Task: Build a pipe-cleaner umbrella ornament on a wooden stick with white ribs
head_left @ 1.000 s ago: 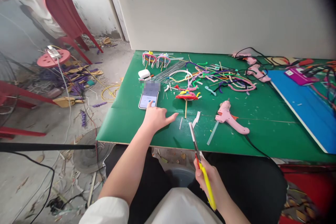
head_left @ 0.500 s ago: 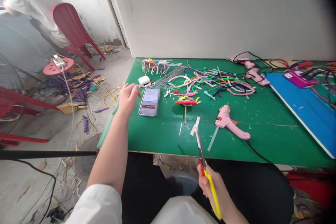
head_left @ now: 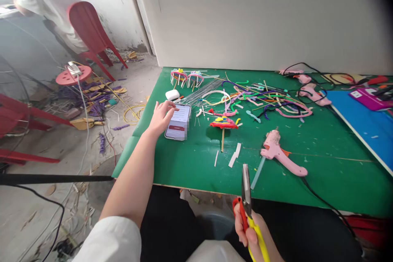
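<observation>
My left hand (head_left: pixel 161 118) reaches over a smartphone (head_left: pixel 181 114) with a lit screen. Its fingers are stretched out and apart, the fingertips at the upper part of the screen; whether they touch it I cannot tell. In front of the table edge my right hand (head_left: pixel 256 229) grips scissors (head_left: pixel 246 186) with one red and one yellow handle, blades pointing away from me. Just beyond the blade tips lie white strips (head_left: pixel 235 155). A small umbrella-like piece (head_left: pixel 224 123) of red, yellow and blue fuzzy stems on a wooden stick lies farther back.
A pink glue gun (head_left: pixel 284 157) with a clear glue stick lies at right, its cord over the edge. Behind are tangled pipe cleaners (head_left: pixel 291 108), thin wires, a white earbud case (head_left: pixel 172 95) and two similar umbrella pieces. A blue board (head_left: pixel 365 125) fills the right. A person sits by a red chair (head_left: pixel 89 24).
My left hand has moved onto the phone screen and its fingers have straightened. The scissors have drawn back from the white strips toward me. The view has shifted slightly left.
</observation>
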`<state>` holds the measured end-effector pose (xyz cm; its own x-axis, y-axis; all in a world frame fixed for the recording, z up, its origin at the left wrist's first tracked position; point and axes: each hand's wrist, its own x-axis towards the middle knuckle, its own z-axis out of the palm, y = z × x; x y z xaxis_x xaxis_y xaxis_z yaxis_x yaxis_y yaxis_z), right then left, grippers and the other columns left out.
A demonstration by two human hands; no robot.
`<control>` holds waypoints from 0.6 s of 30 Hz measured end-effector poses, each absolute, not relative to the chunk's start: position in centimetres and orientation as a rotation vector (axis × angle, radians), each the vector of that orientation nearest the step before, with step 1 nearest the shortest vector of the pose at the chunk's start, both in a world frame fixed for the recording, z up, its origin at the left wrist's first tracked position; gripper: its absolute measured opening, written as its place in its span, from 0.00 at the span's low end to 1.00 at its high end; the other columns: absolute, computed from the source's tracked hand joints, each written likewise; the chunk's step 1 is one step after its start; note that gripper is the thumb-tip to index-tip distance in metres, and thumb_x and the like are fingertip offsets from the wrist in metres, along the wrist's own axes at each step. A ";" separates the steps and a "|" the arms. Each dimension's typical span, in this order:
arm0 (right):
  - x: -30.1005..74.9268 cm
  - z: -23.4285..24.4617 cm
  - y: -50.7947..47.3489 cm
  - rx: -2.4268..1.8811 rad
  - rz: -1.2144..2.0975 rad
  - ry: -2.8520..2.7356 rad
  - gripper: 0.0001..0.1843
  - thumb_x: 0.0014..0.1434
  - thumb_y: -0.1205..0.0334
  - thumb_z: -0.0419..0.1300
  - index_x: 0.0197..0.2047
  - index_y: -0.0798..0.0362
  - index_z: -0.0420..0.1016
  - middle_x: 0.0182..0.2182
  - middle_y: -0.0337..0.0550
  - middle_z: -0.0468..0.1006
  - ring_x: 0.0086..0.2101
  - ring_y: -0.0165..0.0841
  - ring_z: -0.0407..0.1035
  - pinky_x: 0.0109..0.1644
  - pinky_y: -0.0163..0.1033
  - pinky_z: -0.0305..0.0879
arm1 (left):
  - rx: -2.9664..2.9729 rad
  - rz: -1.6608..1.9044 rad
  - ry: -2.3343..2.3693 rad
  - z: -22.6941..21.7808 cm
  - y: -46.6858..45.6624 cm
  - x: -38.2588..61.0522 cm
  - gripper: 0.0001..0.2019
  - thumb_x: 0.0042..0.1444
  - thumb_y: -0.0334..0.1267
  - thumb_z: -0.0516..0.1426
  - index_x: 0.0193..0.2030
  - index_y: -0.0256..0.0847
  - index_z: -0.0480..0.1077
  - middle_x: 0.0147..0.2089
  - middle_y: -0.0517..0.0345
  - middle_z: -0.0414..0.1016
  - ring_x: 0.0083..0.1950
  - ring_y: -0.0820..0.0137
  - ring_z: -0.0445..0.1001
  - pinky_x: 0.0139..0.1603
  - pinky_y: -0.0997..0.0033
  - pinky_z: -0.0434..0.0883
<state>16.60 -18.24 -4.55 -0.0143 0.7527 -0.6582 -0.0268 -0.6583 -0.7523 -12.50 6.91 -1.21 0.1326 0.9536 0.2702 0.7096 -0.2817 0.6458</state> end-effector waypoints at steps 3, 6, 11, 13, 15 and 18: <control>16.6 -4.8 -18.3 -1.714 1.729 -0.706 0.36 0.44 0.22 0.54 0.20 0.51 0.63 0.09 0.34 0.56 0.15 0.26 0.50 0.20 0.33 0.52 | 2.077 0.938 1.601 -1.0 6.8 -12.5 0.13 0.60 0.47 0.43 0.43 0.45 0.62 0.42 0.58 0.81 0.59 0.62 0.70 0.72 0.47 0.43; 16.6 -5.0 -18.2 -1.709 1.722 -0.706 0.37 0.42 0.21 0.54 0.20 0.50 0.62 0.09 0.35 0.56 0.15 0.26 0.50 0.20 0.34 0.52 | 2.107 0.935 1.586 -0.9 6.8 -12.4 0.12 0.59 0.46 0.43 0.40 0.46 0.62 0.38 0.58 0.81 0.58 0.62 0.70 0.72 0.47 0.44; 16.7 -5.5 -18.3 -1.721 1.726 -0.696 0.37 0.39 0.20 0.55 0.21 0.50 0.60 0.09 0.33 0.55 0.16 0.25 0.48 0.21 0.34 0.48 | 2.163 0.891 1.568 -0.9 6.8 -12.3 0.11 0.60 0.46 0.43 0.38 0.46 0.62 0.37 0.59 0.81 0.58 0.62 0.69 0.72 0.46 0.43; 16.8 -5.8 -18.4 -1.717 1.721 -0.705 0.37 0.40 0.20 0.55 0.21 0.50 0.60 0.09 0.34 0.55 0.16 0.25 0.48 0.21 0.34 0.47 | 2.177 0.821 1.583 -0.9 6.9 -12.3 0.12 0.60 0.46 0.43 0.38 0.46 0.63 0.40 0.59 0.81 0.59 0.62 0.68 0.72 0.45 0.42; 16.9 -6.1 -18.5 -1.708 1.721 -0.716 0.37 0.41 0.20 0.54 0.21 0.50 0.59 0.10 0.34 0.55 0.16 0.25 0.48 0.20 0.34 0.48 | 2.184 0.759 1.599 -0.9 6.9 -12.2 0.13 0.61 0.46 0.43 0.40 0.46 0.65 0.43 0.59 0.80 0.61 0.61 0.67 0.72 0.42 0.40; 16.9 -6.5 -18.5 -1.702 1.737 -0.702 0.36 0.42 0.21 0.53 0.20 0.50 0.59 0.09 0.33 0.54 0.15 0.26 0.48 0.20 0.34 0.47 | 2.170 0.744 1.617 -1.1 7.0 -12.2 0.14 0.62 0.47 0.44 0.45 0.46 0.65 0.47 0.58 0.79 0.63 0.59 0.65 0.71 0.39 0.37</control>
